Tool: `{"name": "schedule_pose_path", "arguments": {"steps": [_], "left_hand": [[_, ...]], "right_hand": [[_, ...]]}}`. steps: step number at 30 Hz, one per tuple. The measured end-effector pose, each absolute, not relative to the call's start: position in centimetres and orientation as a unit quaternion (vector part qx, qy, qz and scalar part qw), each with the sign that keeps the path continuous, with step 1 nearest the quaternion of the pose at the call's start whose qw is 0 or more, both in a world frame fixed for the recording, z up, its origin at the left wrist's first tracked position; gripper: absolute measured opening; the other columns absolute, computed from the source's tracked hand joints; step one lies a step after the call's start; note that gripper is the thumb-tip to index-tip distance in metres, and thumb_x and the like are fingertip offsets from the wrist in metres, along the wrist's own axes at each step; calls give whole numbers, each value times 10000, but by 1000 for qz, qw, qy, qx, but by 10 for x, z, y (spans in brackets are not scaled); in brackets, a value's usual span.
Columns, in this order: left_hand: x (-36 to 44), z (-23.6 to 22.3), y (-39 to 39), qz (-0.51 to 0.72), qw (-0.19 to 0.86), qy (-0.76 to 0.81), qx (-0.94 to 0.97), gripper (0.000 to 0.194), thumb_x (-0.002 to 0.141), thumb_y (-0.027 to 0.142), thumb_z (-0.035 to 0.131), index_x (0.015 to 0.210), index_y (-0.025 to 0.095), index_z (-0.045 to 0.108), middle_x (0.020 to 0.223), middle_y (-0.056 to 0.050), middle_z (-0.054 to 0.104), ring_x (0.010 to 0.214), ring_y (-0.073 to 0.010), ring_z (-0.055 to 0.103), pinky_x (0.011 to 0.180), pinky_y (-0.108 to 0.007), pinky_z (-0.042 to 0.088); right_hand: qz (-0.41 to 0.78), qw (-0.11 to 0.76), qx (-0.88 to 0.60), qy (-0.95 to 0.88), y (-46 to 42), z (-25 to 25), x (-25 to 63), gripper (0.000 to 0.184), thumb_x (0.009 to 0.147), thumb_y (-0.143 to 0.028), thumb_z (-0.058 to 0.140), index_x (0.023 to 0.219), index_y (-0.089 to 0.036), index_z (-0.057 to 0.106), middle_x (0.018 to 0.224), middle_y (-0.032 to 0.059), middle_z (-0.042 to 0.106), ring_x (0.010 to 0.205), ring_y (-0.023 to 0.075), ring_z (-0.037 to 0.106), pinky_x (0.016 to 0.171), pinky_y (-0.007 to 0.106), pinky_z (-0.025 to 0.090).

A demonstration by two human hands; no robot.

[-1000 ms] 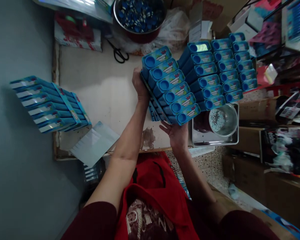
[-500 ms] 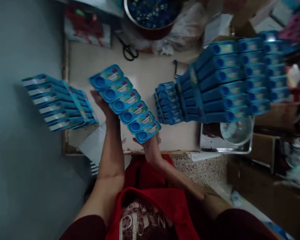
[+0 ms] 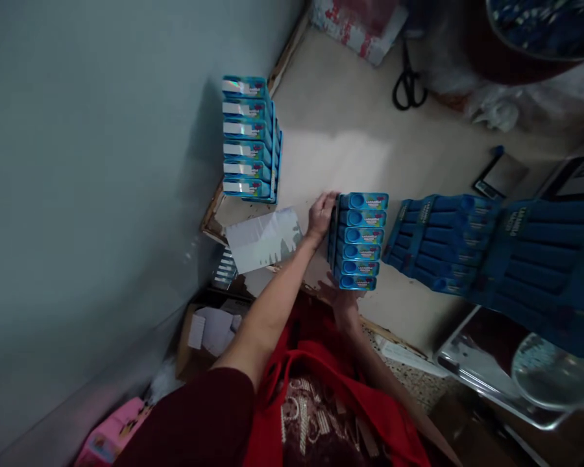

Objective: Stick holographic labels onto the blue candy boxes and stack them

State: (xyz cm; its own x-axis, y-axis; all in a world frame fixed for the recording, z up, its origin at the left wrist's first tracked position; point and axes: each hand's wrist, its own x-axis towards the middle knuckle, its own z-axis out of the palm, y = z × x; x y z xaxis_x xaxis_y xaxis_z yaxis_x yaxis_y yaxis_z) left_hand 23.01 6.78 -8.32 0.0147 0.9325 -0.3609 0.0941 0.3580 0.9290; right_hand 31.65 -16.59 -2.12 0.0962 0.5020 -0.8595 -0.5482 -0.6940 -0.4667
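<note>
In the middle of the head view stands a bundle of blue boxes (image 3: pixel 363 236), several narrow printed cartons in a row with their round-marked ends facing up. My left hand (image 3: pixel 320 219) is at its far left side, fingers bent against the boxes. At the near end, my right hand (image 3: pixel 344 305) has its palm against the last box and its fingers spread to the left; the boxes hide part of it. Another bundle of blue boxes (image 3: pixel 246 136), with white strips on its ends, stands at the table's left edge. More blue bundles (image 3: pixel 540 259) are lined up on the right.
Black scissors (image 3: pixel 409 89) lie on the table (image 3: pixel 335 149) toward the back. A sheet (image 3: pixel 260 240) lies at the front left corner. A metal tray (image 3: pixel 467 363) with a clear bowl (image 3: pixel 540 370) is at the right, and a large pot (image 3: pixel 496 45) at the back.
The view has swung left. The bundle between my hands has turned from slanted to nearly straight and now sits closer to the bundles on the right.
</note>
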Motion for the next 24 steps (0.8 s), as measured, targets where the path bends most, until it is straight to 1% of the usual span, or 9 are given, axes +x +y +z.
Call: {"name": "schedule_pose_path", "arguments": {"steps": [3,5,7,9,11,13,15,19,24], "left_hand": [[159,-68,29,279,409,727,475,264,1096,451,600,1055,219,720,1212,-165,782,1284,-332,688,1222,-519,462],[108,-68,15,226,334,776,484,190,1009,377,750,1075,206,703,1294,-220,745,1376,-409,620,1264,-608,388],[70,-76,15,178,315,786,501,393,873,379,913,1133,203,677,1417,-261,680,1440,-480,551,1239,-660,377],[50,-87,21,149,322,783,512,521,783,388,988,1132,195,654,1408,-241,667,1448,-479,533,1213,-615,391],[45,-95,28,138,343,764,528,483,772,377,984,1057,183,644,1313,-179,686,1450,-420,520,1203,-512,384],[47,-98,33,127,351,741,559,367,803,323,944,955,184,640,1255,-144,689,1445,-380,505,1190,-459,366],[48,-95,35,106,348,724,586,251,846,263,876,869,199,634,1228,-138,699,1394,-366,538,1167,-463,375],[43,-86,36,98,420,695,575,136,906,197,705,819,241,611,1035,-102,758,1095,-303,674,1016,-429,459],[34,-85,36,118,478,687,535,132,862,208,699,814,241,581,922,-73,763,923,-257,680,900,-375,482]], "right_hand": [[646,295,-700,-74,-169,-8,307,444,795,-688,848,1028,-313,797,977,61,810,908,275,773,934,444,638],[647,256,-694,-183,-158,-7,294,308,818,-619,867,901,-329,802,945,61,800,911,279,751,936,423,629],[631,247,-679,-284,-136,-12,276,217,894,-563,811,901,-346,809,977,57,801,940,285,740,949,424,619],[605,251,-670,-350,-106,-24,256,199,967,-504,725,1013,-335,821,1045,60,801,992,285,738,1003,446,606],[556,272,-653,-437,-72,-41,238,246,1005,-421,660,1151,-299,817,1241,87,786,1225,287,697,1174,461,532],[480,269,-630,-548,-40,-59,225,339,1052,-306,546,1270,-238,796,1411,137,744,1370,292,632,1259,480,465],[420,226,-616,-627,-13,-74,215,406,1086,-248,475,1357,-199,773,1493,163,710,1393,299,614,1268,489,456],[346,144,-591,-715,14,-92,205,503,1113,-183,399,1515,-161,700,1586,183,661,1391,329,600,1274,531,444],[323,106,-575,-744,9,-102,201,515,1111,-175,410,1549,-117,675,1599,197,660,1431,353,591,1301,551,413]]}}
